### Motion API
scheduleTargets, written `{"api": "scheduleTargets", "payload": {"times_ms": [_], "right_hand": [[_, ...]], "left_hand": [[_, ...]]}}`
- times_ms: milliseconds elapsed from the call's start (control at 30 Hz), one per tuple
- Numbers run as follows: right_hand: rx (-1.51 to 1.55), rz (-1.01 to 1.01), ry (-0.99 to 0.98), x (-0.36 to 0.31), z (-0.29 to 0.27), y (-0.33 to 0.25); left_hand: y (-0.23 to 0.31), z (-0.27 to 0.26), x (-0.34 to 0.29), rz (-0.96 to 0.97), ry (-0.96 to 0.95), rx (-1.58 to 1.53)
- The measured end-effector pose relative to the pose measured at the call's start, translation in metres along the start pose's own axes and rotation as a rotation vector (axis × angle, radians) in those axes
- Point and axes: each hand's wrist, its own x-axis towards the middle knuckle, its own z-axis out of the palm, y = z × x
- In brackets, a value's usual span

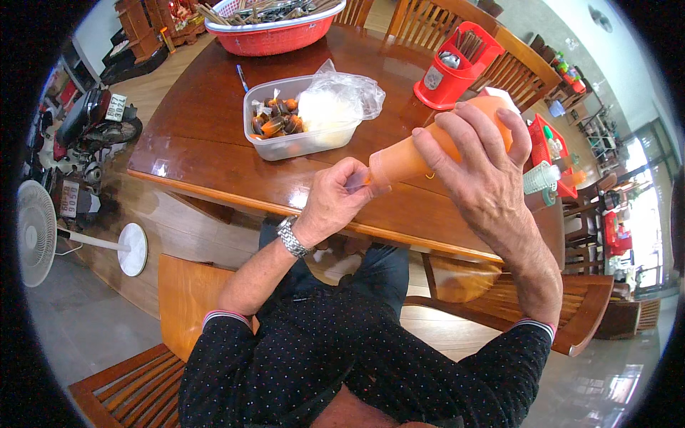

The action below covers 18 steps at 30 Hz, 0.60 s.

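Note:
My right hand (485, 160) is wrapped round a large bottle of orange sauce (403, 162), held tilted with its narrower end toward my left hand. The fingers of my left hand (334, 200) are closed at that end, pinching what looks like a small clear plastic bag (359, 178), mostly hidden by the fingers. Beyond my hands, a clear plastic tub (303, 148) stands on the table. In its left side lie several small tied bags of dark and orange sauce (275, 121). A white bundle in clear plastic (332, 107) fills its right side.
On the wooden table (193, 121), a red and white basket of chopsticks (275, 39) stands at the far left. A red utensil holder (457, 68) is at the far right, and a red tray (556, 153) with bottles beyond my right hand. A blue pen (242, 77) lies by the tub.

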Motion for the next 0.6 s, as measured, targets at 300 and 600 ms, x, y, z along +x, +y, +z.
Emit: {"api": "scheduleTargets", "payload": {"times_ms": [300, 600], "right_hand": [[0.025, -0.002, -0.04, 0.005, -0.002, 0.003], [0.037, -0.036, -0.006, 0.007, -0.001, 0.005]], "left_hand": [[-0.014, 0.015, 0.005, 0.082, 0.08, -0.257], [-0.025, 0.015, 0.007, 0.002, -0.017, -0.287]]}}
